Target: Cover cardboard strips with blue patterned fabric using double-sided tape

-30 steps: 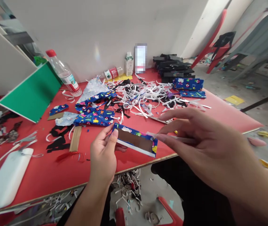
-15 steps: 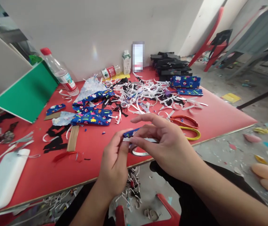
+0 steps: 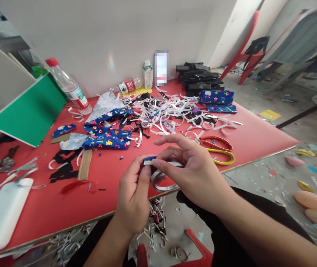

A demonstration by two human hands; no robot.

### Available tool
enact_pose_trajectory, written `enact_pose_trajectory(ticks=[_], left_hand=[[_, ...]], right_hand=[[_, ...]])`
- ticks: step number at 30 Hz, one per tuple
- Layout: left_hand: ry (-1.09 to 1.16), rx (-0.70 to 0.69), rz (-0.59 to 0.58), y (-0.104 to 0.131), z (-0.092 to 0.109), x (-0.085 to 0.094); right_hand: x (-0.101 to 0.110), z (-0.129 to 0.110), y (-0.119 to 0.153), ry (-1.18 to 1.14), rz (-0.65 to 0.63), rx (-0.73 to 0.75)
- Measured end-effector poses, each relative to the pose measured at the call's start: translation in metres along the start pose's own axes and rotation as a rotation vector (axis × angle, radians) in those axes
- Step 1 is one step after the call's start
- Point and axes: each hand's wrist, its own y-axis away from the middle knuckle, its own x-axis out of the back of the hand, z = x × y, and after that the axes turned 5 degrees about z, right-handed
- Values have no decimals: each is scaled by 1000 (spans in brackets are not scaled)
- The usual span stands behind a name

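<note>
Between the thumb and fingers of my left hand (image 3: 133, 193) is a small folded piece of blue printed fabric (image 3: 149, 158). A white tape strip (image 3: 148, 162) lies along its near edge, under my left thumb. My right hand (image 3: 194, 167) pinches the strip at the fabric, its index finger raised. From my right hand hangs a roll of tape (image 3: 164, 188), partly hidden by the fingers. Just beyond my right hand are scissors with orange and yellow handles (image 3: 225, 157), their blades mostly hidden.
White strip scraps (image 3: 172, 111) heap across the red table (image 3: 103, 204). Blue printed fabric (image 3: 108, 140) lies left of them, folded blue pieces (image 3: 216, 97) and a black stack (image 3: 200, 78) at right. A bottle (image 3: 76, 94), green board (image 3: 27, 111) and white device (image 3: 6, 215) stand or lie left.
The white strip now shows lying along the fabric's edge, and more of the tape roll has come into sight below my right hand. The whole view has shifted slightly.
</note>
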Motion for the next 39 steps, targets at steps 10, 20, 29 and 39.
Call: enact_pose_trajectory(ticks=[10,20,29,39], left_hand=[[-112,-69,72,1,-3,0],[-225,-87,86,0,-7,0],[-173,-81,8,4,-8,-1],[-83,-95,25,7,-12,-3]], right_hand=[[0,4,0,67,6,28],[-1,11,-2,86,20,27],[-2,13,1,114,33,84],[-8,17,4,96,63,108]])
